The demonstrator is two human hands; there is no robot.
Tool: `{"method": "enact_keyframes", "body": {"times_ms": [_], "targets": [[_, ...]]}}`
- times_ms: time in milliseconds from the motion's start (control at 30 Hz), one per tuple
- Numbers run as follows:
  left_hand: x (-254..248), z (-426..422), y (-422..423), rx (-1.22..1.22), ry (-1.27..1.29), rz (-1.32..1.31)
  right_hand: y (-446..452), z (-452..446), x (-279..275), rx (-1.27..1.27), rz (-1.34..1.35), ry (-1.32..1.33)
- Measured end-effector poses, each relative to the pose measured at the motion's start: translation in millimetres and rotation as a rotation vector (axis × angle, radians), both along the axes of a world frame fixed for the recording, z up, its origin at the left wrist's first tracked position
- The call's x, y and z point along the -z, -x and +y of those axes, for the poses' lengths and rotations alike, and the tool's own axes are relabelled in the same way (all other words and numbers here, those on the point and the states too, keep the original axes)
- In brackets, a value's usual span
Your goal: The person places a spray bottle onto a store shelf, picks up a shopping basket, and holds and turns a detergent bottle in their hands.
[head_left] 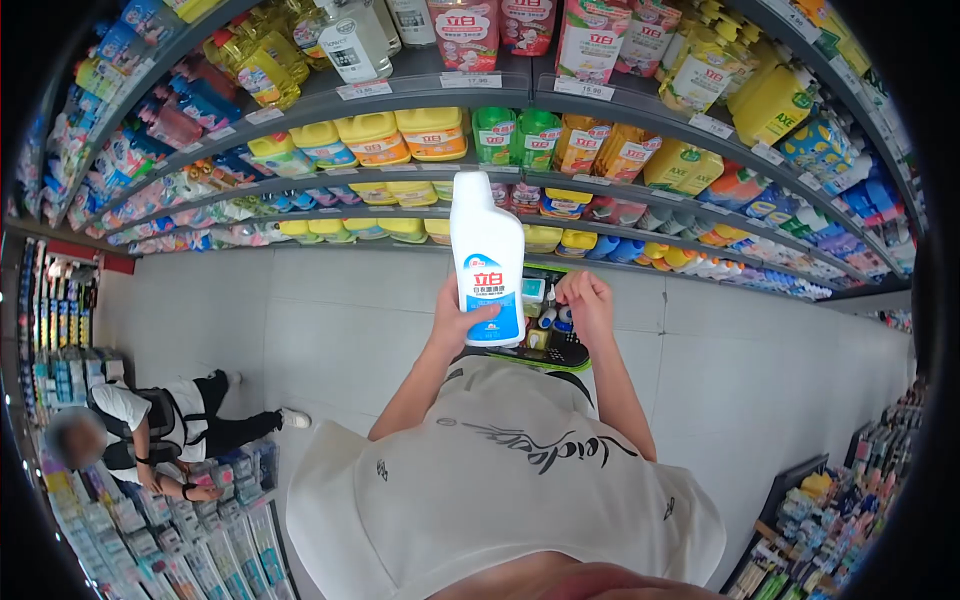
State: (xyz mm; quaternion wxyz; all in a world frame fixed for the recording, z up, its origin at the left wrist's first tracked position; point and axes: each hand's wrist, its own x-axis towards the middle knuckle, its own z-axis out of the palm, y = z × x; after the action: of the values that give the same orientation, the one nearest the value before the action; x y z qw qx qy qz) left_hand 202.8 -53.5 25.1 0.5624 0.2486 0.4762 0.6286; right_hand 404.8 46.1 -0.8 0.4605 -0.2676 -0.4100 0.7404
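A white bottle of laundry bleach (488,240) with a blue label and red lettering stands upright in front of me. My left hand (462,318) is closed around its lower left side, the thumb across the label. To the right of the bottle, apart from it, my right hand (586,298) is raised with its fingers curled in; their inner side is hidden. Below both hands is a dark shopping basket (572,355) with green edging, partly covered by the bottle and my body. Several small packaged items (540,318) lie in it.
Curved-looking shelves (500,88) ahead carry bottles and jugs of detergent in several tiers. At the left, a person (160,425) in a dark vest stands beside a display of small packages (190,520). Another stocked shelf (830,520) is at the lower right. Pale floor tiles (330,310) lie between.
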Motion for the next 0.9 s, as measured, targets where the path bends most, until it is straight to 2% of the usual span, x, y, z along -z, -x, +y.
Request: {"method": "enact_keyframes", "body": {"times_ms": [133,200,300,400,533,600,800,900], "targets": [[0,-7,-35,-0.112,0.040,0.044,-18,11,-7,-0.193,0.044,0.064],[4,-12,-53,-0.165,0.051,0.055,-25,17,7,-0.266,0.091,0.052],[7,-22,-82,-0.233,0.074,0.050,-35,19,16,-0.392,-0.016,0.035],[14,-28,-107,-0.269,0.056,0.036,-47,24,20,-0.431,-0.126,0.019],[15,-34,-132,-0.272,0.080,0.076,-60,25,17,-0.435,-0.122,0.078],[22,-38,-141,-0.213,0.131,0.108,-70,25,15,-0.478,-0.247,0.070],[30,-35,-188,-0.194,0.049,0.079,-112,17,25,-0.410,-0.194,0.008],[40,-34,-214,-0.151,0.051,0.035,-151,5,14,-0.388,-0.074,0.060]]}}
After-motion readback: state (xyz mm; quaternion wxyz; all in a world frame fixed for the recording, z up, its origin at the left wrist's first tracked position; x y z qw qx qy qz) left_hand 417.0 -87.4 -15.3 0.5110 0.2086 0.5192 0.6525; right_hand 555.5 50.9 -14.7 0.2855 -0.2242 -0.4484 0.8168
